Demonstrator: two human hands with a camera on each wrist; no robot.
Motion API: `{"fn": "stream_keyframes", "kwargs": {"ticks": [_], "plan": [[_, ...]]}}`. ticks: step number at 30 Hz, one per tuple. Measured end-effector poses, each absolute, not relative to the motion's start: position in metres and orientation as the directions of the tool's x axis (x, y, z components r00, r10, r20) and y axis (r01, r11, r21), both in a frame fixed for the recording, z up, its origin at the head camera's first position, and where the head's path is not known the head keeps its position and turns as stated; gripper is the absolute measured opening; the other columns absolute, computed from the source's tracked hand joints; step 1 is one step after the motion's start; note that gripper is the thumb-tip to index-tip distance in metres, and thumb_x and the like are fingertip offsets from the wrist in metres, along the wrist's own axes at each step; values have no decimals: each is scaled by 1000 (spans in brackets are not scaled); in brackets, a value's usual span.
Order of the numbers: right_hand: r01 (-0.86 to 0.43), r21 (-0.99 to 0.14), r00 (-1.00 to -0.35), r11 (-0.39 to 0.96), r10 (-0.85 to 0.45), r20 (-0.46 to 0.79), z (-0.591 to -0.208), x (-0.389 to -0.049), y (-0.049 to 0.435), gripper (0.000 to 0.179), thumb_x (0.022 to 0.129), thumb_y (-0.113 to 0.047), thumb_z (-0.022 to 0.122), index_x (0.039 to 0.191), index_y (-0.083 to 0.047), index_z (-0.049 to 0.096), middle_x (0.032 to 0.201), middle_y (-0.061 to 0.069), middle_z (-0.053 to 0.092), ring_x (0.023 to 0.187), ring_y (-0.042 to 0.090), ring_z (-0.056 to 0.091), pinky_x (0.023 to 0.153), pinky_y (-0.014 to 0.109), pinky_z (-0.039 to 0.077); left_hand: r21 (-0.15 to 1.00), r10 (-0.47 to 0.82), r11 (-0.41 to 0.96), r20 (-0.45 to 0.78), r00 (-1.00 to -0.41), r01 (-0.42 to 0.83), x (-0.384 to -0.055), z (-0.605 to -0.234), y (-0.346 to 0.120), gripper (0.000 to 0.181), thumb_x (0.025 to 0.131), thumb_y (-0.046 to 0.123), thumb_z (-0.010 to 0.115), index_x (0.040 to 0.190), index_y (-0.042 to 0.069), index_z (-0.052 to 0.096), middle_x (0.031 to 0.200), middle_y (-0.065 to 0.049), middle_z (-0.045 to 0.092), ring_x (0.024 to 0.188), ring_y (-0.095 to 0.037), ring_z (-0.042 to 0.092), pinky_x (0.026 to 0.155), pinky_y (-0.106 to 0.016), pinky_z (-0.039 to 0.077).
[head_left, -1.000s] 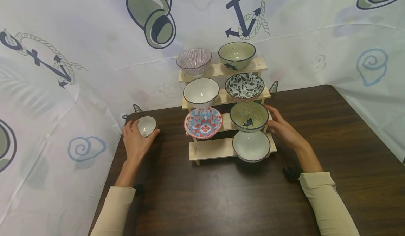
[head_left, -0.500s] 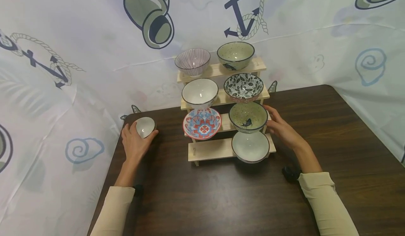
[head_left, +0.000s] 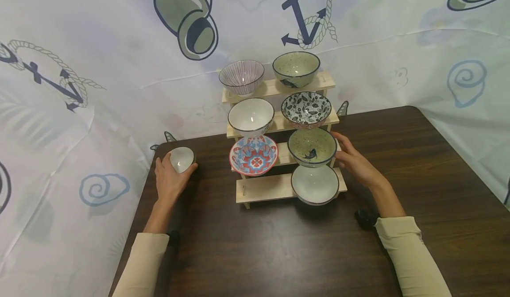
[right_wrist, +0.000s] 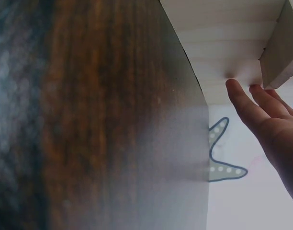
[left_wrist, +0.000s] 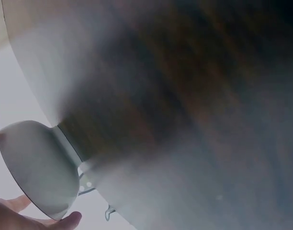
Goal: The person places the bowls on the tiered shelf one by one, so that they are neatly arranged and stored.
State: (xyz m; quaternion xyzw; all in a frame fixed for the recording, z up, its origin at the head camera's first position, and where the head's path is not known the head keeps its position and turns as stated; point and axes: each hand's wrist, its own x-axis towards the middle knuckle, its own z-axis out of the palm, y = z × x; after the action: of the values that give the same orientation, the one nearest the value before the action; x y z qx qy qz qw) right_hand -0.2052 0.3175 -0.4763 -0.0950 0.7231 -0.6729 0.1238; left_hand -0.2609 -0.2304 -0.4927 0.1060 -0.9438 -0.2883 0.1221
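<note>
In the head view, a small white bowl [head_left: 182,160] is at the far left corner of the table. My left hand [head_left: 169,179] holds it, thumb on the near right side and fingers round the left. The left wrist view shows the same bowl [left_wrist: 39,167] side-on, its foot by the table surface. My right hand [head_left: 360,164] is at the right end of a stepped wooden stand [head_left: 267,188], beside a speckled green bowl [head_left: 312,146]. In the right wrist view, straight fingers [right_wrist: 247,103] touch the pale wood; the thumb is hidden there.
Other bowls fill the steps: striped [head_left: 241,78], green [head_left: 296,69], white [head_left: 251,116], black-leaf patterned [head_left: 306,109], red-and-blue [head_left: 253,155], and plain white [head_left: 314,185]. The dark table [head_left: 255,252] meets a printed cloth [head_left: 119,22] behind and at the left.
The whole head view has shifted very slightly left. The left hand stays round the small bowl, and the right hand stays at the stand; no bowl has clearly moved.
</note>
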Motion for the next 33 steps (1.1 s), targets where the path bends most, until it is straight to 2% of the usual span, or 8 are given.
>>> {"fn": "stream_keyframes", "kwargs": {"ticks": [5,11,15,25,33], "plan": [[33,-996,-952,80,-301,-55,-476,-206,317,67,110,-33,45,165,-29,7,170,19,12,158,42,14,121,74,12,566,-269,811,138,-953,-147,-262,-493,-233,110,81,60,81,161,8,27,166,-32,18,148,-56,28,109,-73,37],[30,-996,-952,79,-301,-52,-476,-206,317,67,110,-33,46,165,-30,7,169,18,13,157,41,16,122,73,14,577,-265,805,139,-954,-140,-264,-494,-234,108,81,56,82,160,4,29,154,-32,34,137,-55,38,106,-71,40],[24,-997,-951,77,-305,-47,-476,-205,317,67,110,-33,45,165,-30,7,168,18,15,157,41,18,122,72,16,592,-263,796,150,-953,-127,-265,-493,-234,105,81,51,83,157,1,32,151,-33,38,135,-55,39,107,-69,39],[21,-997,-954,80,-298,-44,-476,-204,318,67,111,-34,45,165,-30,7,166,18,19,154,40,23,122,71,16,601,-268,790,162,-950,-121,-265,-494,-230,98,81,46,83,154,-1,39,151,-36,38,135,-55,39,106,-68,40],[30,-996,-954,80,-297,-52,-476,-205,317,67,110,-34,46,165,-30,7,168,16,17,155,40,21,121,73,16,638,-255,767,203,-945,-70,-254,-492,-229,95,79,43,85,153,3,40,151,-32,37,136,-51,37,106,-67,40]]}}
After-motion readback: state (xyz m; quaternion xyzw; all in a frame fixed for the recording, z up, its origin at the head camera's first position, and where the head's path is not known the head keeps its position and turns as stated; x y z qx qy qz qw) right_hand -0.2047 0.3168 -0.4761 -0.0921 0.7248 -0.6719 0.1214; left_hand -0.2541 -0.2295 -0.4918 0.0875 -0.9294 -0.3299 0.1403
